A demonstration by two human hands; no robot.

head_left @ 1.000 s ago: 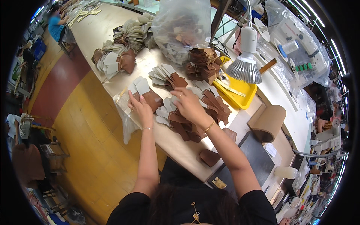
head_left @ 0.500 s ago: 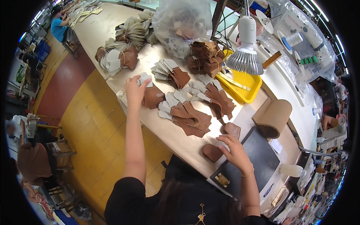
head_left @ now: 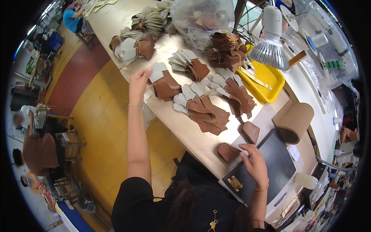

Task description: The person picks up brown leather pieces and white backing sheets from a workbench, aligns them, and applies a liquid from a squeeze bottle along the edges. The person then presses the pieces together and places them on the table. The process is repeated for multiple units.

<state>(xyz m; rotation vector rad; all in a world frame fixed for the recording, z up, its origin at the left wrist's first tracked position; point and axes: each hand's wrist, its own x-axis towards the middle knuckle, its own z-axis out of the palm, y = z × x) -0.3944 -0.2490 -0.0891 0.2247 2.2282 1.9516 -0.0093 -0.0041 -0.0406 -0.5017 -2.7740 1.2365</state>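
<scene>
With its fingertips closed, my left hand (head_left: 139,86) grips the edge of a pale tab on a brown leather piece (head_left: 167,86) at the table's left edge. My right hand (head_left: 255,164) pinches the whitish end of another brown leather piece (head_left: 228,152) beside the black mat. A further rounded brown piece (head_left: 251,132) lies just beyond it. Fanned bundles of brown pieces with pale tabs (head_left: 206,112) spread between my hands. Two more such fans, one with brown ends (head_left: 199,69) and one farther right (head_left: 237,94), lie behind them.
Banded stacks of leather (head_left: 226,52) and a clear plastic bag (head_left: 203,23) stand at the back. To the right are a yellow tray (head_left: 273,91), a hanging lamp (head_left: 270,52), a brown roll (head_left: 295,121) and a black mat (head_left: 272,166). A seated person (head_left: 71,19) works far left.
The view has shifted, so the table appears farther right. My left fingers have moved to the outer edge of the pale tab, uncovering more of it. My right hand stays by its brown piece.
</scene>
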